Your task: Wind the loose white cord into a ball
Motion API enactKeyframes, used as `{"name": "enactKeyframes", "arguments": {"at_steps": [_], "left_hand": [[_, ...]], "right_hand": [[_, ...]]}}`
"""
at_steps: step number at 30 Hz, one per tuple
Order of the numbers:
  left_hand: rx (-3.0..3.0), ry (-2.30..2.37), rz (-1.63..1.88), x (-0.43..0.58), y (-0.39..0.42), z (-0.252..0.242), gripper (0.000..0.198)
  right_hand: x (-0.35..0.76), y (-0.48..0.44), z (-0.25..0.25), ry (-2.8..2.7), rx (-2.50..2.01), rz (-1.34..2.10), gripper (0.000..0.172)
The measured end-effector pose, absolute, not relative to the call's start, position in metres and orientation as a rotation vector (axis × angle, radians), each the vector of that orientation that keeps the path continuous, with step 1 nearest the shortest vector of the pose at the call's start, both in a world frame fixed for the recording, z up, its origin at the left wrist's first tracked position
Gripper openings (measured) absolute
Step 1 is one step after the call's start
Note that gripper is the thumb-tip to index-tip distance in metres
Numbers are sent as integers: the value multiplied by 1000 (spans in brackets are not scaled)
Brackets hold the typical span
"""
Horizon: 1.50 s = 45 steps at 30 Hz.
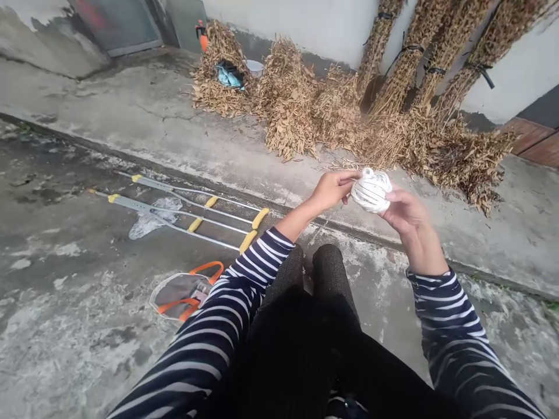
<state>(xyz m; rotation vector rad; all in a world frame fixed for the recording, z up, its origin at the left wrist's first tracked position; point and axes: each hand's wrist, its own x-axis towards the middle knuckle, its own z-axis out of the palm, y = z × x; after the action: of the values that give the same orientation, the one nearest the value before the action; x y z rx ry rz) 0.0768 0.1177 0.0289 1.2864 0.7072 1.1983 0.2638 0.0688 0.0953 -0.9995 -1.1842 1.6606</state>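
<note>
I hold a white ball of wound cord or string (371,190) in front of me above my knees. My right hand (406,214) cups it from below and the right, fingers wrapped round it. My left hand (332,188) pinches at the ball's top left edge with closed fingertips. Both arms wear navy sleeves with white stripes. My legs in black trousers (314,326) stretch forward below the hands.
A pair of grey crutches (187,212) with yellow pads lies on the wet concrete at left. A clear bag with orange handles (186,294) sits by my left elbow. Heaps of dry brown plants (349,113) lie against the white wall, and tied bundles (441,52) lean there.
</note>
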Motion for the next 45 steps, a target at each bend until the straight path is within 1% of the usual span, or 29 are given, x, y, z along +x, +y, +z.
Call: {"name": "enactKeyframes", "arguments": {"at_steps": [5, 8, 11, 14, 17, 23, 28, 32, 37, 41, 45], "left_hand": [[1381, 667, 1156, 80, 120, 30, 22], [1411, 674, 1143, 77, 116, 34, 22], [1379, 625, 1110, 71, 111, 41, 18], [1384, 605, 1002, 64, 108, 49, 12], [1503, 685, 873, 57, 107, 55, 11], [1823, 820, 738, 40, 105, 72, 14], [1875, 813, 611, 28, 105, 82, 14], [1882, 799, 552, 20, 109, 85, 13], [1796, 739, 601, 15, 111, 82, 12], [1698, 688, 617, 16, 108, 76, 13], [1730, 724, 584, 20, 108, 67, 14]], "right_hand": [[274, 68, 83, -1194, -1002, 1647, 64], [280, 68, 71, -1214, -975, 1621, 63], [284, 64, 62, -1251, -907, 1568, 64], [281, 57, 60, -1289, -845, 1554, 68], [277, 50, 66, -1380, -871, 1481, 70], [276, 38, 77, -1626, -955, 1303, 61], [277, 33, 77, -1754, -953, 1214, 59], [272, 31, 75, -1808, -983, 1207, 58], [262, 26, 75, -1784, -1029, 1280, 51], [259, 23, 73, -1732, -1049, 1396, 52], [258, 22, 70, -1662, -987, 1385, 54]]}}
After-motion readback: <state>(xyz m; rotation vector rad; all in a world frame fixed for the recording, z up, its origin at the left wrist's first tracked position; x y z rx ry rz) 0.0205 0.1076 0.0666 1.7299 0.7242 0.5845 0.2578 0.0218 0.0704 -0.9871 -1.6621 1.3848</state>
